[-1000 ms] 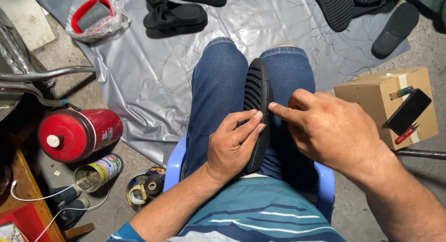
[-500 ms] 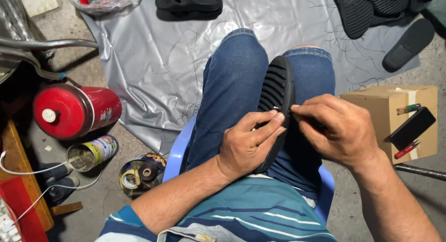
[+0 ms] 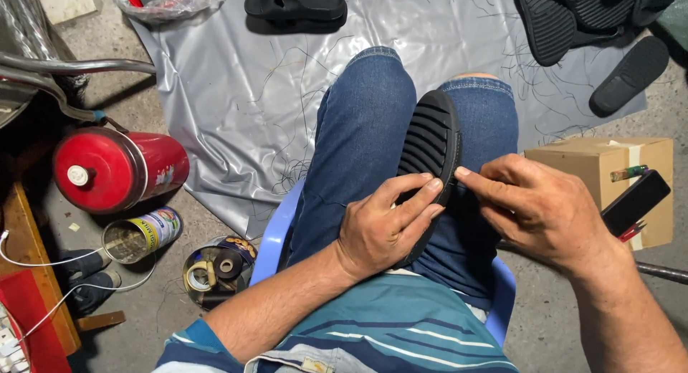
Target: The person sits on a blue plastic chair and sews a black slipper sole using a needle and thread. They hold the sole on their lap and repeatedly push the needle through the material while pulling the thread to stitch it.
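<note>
Our left hand (image 3: 383,226) clamps the black ribbed sole (image 3: 428,154); our right hand (image 3: 537,212) pinches its rim, light and probably flexible.

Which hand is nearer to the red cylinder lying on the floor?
Left. The left hand grips the black ribbed sole on the lap, on the side toward the red cylinder. The right hand pinches the sole's far edge, farther away.
</note>
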